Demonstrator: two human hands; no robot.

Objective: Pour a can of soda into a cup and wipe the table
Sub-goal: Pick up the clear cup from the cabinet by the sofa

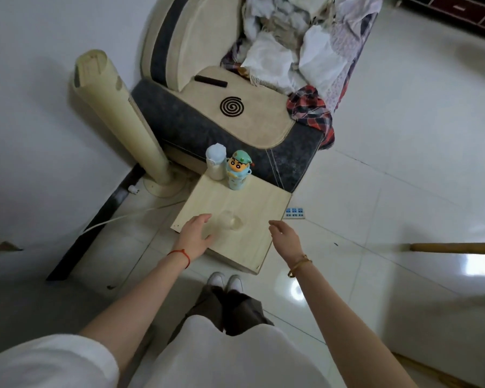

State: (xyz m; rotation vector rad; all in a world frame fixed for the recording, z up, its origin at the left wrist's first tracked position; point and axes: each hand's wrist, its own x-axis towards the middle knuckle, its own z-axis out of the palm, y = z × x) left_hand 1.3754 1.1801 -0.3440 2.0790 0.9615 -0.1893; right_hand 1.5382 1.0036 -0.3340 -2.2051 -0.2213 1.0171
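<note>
A clear cup (pixel 231 221) stands near the middle of a small pale wooden table (pixel 261 219). At the table's far edge stand a can with a cartoon figure on top (pixel 238 170) and a white container with a crumpled white wad on its top (pixel 215 162). My left hand (pixel 197 232) hovers over the table's left front part, fingers relaxed, just left of the cup and holding nothing. My right hand (pixel 284 238) hangs at the table's right edge, fingers loosely curled, holding nothing.
A beige and grey sofa (pixel 207 113) with a heap of cloths stands behind the table, a mosquito coil (pixel 232 106) on its arm. A tall cream tower fan (pixel 118 119) stands at the left. White floor tiles surround the table; my feet (pixel 226 280) are at its front.
</note>
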